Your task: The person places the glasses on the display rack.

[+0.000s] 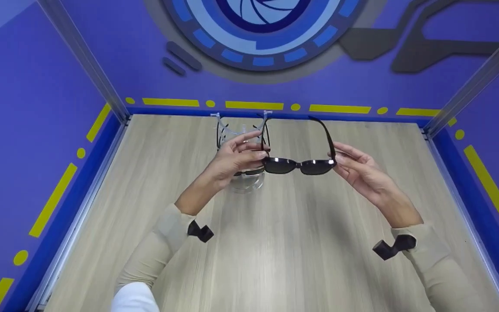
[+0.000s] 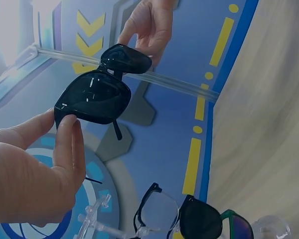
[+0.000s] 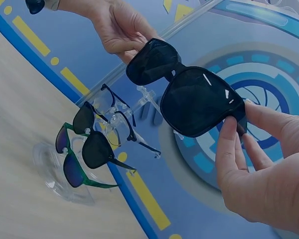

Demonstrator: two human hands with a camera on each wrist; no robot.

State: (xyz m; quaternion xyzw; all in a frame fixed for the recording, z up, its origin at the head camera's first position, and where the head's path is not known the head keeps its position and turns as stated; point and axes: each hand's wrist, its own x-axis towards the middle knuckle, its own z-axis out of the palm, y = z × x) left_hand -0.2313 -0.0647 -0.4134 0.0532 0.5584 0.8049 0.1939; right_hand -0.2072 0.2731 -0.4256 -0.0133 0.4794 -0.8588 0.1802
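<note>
Black sunglasses (image 1: pixel 318 167) with large dark lenses are held up between both hands, their temples unfolded and pointing away from the person. My left hand (image 1: pixel 228 164) pinches the frame at its left hinge corner. At the opposite corner, my right hand (image 1: pixel 366 175) grips the frame between thumb and fingers. Behind the left hand, partly hidden in the head view, stands a clear plastic eyewear stand (image 3: pixel 44 167). It bears green-framed sunglasses (image 3: pixel 72 170), black sunglasses (image 3: pixel 96 150) above them, and dark-browed eyeglasses with clear lenses (image 3: pixel 123 119) higher up.
The stand rests on a wood-grain table (image 1: pixel 275 251) towards its back edge. Blue printed panels (image 1: pixel 241 93) with yellow marks enclose the back and sides, joined by metal corner posts (image 1: pixel 85 60). Each wrist wears a small black camera mount (image 1: pixel 394 247).
</note>
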